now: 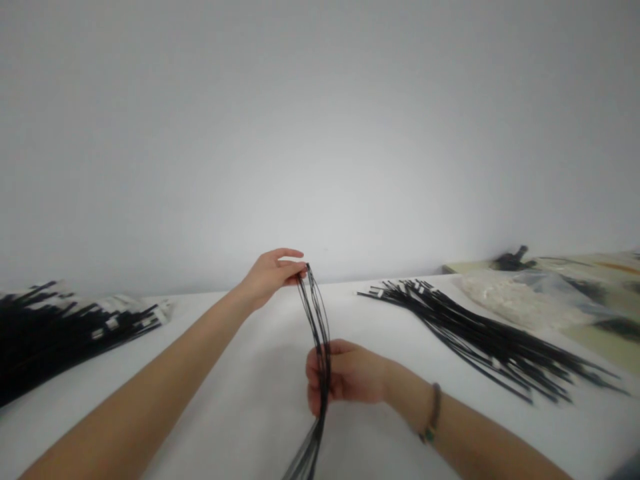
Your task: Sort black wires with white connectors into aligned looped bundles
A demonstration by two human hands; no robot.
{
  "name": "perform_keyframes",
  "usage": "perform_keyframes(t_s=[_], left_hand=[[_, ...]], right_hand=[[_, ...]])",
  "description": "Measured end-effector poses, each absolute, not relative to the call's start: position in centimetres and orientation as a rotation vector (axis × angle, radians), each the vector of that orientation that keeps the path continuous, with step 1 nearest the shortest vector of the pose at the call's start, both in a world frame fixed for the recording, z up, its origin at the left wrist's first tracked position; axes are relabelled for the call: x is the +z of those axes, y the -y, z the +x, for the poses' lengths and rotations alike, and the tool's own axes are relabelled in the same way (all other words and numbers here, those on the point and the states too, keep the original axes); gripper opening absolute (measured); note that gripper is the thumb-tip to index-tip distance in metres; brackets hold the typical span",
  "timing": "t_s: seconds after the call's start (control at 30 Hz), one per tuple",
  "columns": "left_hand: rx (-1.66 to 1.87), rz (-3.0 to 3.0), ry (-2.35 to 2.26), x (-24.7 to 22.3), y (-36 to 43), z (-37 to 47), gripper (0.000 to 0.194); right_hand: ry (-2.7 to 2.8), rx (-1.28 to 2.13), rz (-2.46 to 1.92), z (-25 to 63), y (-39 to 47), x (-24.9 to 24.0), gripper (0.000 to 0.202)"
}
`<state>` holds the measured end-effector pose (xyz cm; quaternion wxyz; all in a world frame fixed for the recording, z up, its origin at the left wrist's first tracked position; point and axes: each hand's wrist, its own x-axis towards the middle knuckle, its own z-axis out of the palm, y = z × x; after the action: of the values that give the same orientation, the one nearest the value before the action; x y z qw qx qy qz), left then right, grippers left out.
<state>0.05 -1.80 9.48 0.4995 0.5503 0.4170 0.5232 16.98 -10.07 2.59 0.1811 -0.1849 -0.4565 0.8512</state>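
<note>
A thin bundle of black cables [316, 313] hangs between my two hands over the white table. My left hand [274, 275] pinches the upper end of the strands between thumb and fingers, with one finger stretched out above. Lower down, my right hand [345, 373] has its fingers curled round the same bundle. Below the right hand the strands run down out of the frame, blurred. A dark bracelet [433, 413] circles the right wrist.
On the left of the white table [240, 380] lies a large heap of black cables [65, 333] with white tips. A smaller spread of black cables [480, 333] is on the right. Beyond it rests a clear plastic bag [530, 297] of small whitish pieces. A plain wall stands behind.
</note>
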Motion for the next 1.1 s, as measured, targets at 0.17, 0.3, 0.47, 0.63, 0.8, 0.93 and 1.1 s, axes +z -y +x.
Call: perform_keyframes(t_s=[0.17, 0.3, 0.47, 0.63, 0.8, 0.93, 1.1], left_hand=[[1.705, 1.076, -0.991, 10.1, -0.1, -3.7, 0.020], [1.836, 1.002, -0.986, 10.3, -0.9, -6.2, 0.023], [1.795, 1.074, -0.980, 10.6, -0.8, -6.8, 0.029], [1.800, 1.127, -0.991, 11.1, -0.5, -6.6, 0.027], [1.819, 1.097, -1.002, 11.2, -0.5, -7.0, 0.025], [1.782, 1.133, -0.981, 11.3, -0.3, -6.6, 0.029], [1.765, 1.144, -0.986, 11.5, -0.1, -6.1, 0.030]], right_hand=[[1.552, 2.433, -0.521, 17.2, 10.9, 2.9, 0.024], [1.529, 2.475, -0.568, 17.2, 11.1, 3.0, 0.022], [1.686, 2.495, -0.658, 17.5, 11.2, 3.6, 0.022], [1.769, 2.517, -0.547, 17.7, 11.9, 4.8, 0.018], [1.636, 2.496, -0.395, 17.3, 11.6, 3.7, 0.019], [1.656, 2.571, -0.359, 17.2, 11.7, 3.2, 0.020], [1.682, 2.618, -0.397, 17.1, 12.4, 4.1, 0.028]])
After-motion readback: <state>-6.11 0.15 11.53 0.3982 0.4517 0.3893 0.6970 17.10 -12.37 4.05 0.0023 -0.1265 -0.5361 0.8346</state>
